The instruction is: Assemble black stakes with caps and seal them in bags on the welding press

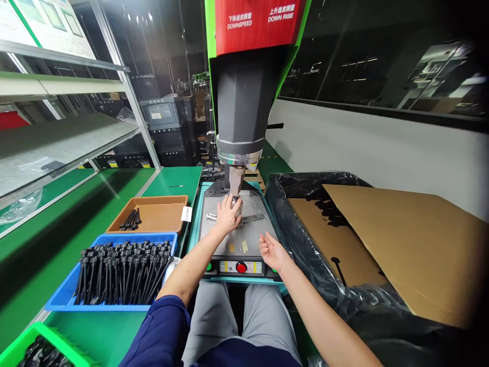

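My left hand reaches onto the metal base plate of a press machine. Its fingers close around a small black part at the fixture, directly beneath the press's metal tool head. The fingers hide most of that part. My right hand hovers over the plate's right front edge, loosely curled with fingers a little apart, and nothing shows in it. Below the hands, the front panel carries a red button, with a green button at its left end.
To the left, a blue tray holds many black rod-like parts, and a brown tray holds several more. A green bin sits at lower left. At right stands a box lined with black plastic, with a cardboard sheet across it.
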Available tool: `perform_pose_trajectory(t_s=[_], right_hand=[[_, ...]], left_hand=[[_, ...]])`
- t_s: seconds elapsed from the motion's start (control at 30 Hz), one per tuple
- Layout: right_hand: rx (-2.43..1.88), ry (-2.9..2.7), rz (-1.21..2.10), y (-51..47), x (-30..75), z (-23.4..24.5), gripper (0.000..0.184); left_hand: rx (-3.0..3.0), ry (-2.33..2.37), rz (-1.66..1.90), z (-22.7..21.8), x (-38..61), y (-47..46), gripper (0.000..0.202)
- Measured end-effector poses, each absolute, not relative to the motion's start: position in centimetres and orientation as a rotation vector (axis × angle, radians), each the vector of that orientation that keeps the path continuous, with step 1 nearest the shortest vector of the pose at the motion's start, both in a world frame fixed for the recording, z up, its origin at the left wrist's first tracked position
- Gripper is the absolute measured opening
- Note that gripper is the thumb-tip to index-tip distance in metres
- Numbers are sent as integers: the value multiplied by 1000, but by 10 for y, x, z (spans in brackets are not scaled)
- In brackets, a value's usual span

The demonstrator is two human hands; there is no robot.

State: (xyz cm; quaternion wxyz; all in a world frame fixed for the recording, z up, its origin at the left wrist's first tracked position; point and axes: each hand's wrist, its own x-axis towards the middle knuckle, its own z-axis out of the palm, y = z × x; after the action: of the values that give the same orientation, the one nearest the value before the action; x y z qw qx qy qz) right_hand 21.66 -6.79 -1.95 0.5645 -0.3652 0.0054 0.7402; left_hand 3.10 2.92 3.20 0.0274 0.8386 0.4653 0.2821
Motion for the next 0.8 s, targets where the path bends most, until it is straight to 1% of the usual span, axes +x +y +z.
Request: perform_pose_trajectory(t_s=[0.27, 0.4, 0.43, 0.5, 0.57, 0.63, 0.67, 0.73, 0.8], right_hand=[[-875, -10, 1686, -84, 225, -24, 20], [-905, -150, 1624, -88, 223, -27, 9], [-936, -232, 1568, -89, 224, -29, 12], [-1039, -435, 1387, -94, 227, -36, 26], [-1202, -637, 1131, -100, 237, -49, 40], [-1413, -803, 832, -109, 251, -67, 47], [-1517, -877, 682, -114, 258, -77, 49], [-1682, -1027, 429, -126, 271, -100, 54], [-1771, -1171, 322, -136, 278, -122, 65]], left_hand=[[2604, 1451, 851, 39, 33, 26, 64], [2684, 1488, 836, 43, 31, 18, 61], [2692, 1482, 877, 43, 29, 14, 59], [2671, 1451, 1027, 38, 21, 1, 53], [2574, 1432, 1224, 26, 8, -19, 46], [2389, 1489, 1408, 6, -9, -43, 42], [2271, 1556, 1470, -8, -19, -57, 41], [2030, 1743, 1520, -39, -38, -85, 48], [1855, 1878, 1432, -72, -55, -109, 58]])
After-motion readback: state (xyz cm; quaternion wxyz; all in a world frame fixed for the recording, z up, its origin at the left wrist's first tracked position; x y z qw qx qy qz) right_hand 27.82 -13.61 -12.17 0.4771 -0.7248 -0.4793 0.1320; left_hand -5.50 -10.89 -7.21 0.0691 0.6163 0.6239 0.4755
